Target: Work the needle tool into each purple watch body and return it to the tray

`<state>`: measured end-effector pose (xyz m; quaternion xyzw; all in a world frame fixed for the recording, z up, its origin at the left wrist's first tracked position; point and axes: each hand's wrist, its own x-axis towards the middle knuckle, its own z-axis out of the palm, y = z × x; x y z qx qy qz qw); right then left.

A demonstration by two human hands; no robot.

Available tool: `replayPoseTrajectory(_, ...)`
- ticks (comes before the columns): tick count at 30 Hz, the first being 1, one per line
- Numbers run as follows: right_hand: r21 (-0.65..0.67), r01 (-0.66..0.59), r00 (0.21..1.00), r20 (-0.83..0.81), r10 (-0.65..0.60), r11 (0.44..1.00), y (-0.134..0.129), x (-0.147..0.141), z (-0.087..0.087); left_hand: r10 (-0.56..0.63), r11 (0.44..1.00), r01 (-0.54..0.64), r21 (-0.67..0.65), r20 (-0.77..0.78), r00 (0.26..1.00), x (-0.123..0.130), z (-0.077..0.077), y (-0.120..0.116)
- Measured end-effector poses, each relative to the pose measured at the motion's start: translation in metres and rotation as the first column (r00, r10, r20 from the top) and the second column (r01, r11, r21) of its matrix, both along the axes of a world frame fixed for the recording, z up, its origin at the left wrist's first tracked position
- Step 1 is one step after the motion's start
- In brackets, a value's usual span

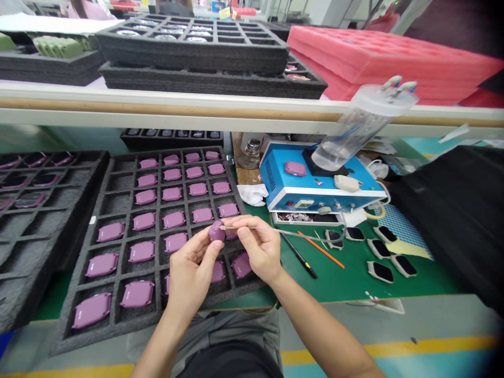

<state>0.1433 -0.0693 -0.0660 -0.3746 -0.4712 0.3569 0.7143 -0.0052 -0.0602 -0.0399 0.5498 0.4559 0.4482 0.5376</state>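
Note:
My left hand (196, 268) pinches a small purple watch case (216, 231), turned edge-on, between thumb and fingers. My right hand (260, 247) grips a thin tube-fed needle pen (232, 228), its tip touching or very near the case's edge; I cannot tell which. From that hand a clear hose (303, 238) loops over to a blue bench machine (279, 181). Both hands are above a black foam tray (122, 275), whose compartments hold several purple watch cases (142, 251) lying flat. Other cases are partly covered by my hands.
Left stands another foam tray (66, 223) with dark-faced watches. On the machine rest a purple case (295, 168) and a clear cylinder (346, 131). An orange stick (321, 249), a black pen (301, 257) and several watches (380, 271) lie right. Overhead, a shelf (197, 111) carries foam trays.

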Motion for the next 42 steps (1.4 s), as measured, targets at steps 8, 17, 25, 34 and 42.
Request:
replayPoseTrajectory(8,0.006,0.010,0.999,0.049,-0.011,1.000,-0.002,0.003,-0.003,-0.011,1.000,0.011,0.004,-0.008,1.000,0.003,-0.003,-0.001)
replayPoseTrajectory(17,-0.063,0.110,0.991,-0.066,-0.114,0.992,-0.016,-0.002,-0.012,0.272,0.897,0.059,0.438,-0.651,0.709,-0.084,0.044,0.023)
replayPoseTrajectory(25,-0.087,0.123,0.988,-0.087,-0.131,0.988,-0.012,-0.003,-0.012,0.090,0.931,0.283,0.228,-0.899,0.429,-0.181,0.044,0.149)
replayPoseTrajectory(34,-0.125,0.101,0.987,-0.116,-0.115,0.987,-0.012,0.003,-0.014,0.475,0.878,-0.163,0.450,-0.779,0.410,-0.248,0.067,0.150)
replayPoseTrajectory(42,-0.135,0.084,0.987,-0.127,-0.101,0.987,-0.006,-0.001,-0.011,0.468,0.883,-0.205,0.421,-0.790,0.395,-0.257,0.087,0.159)
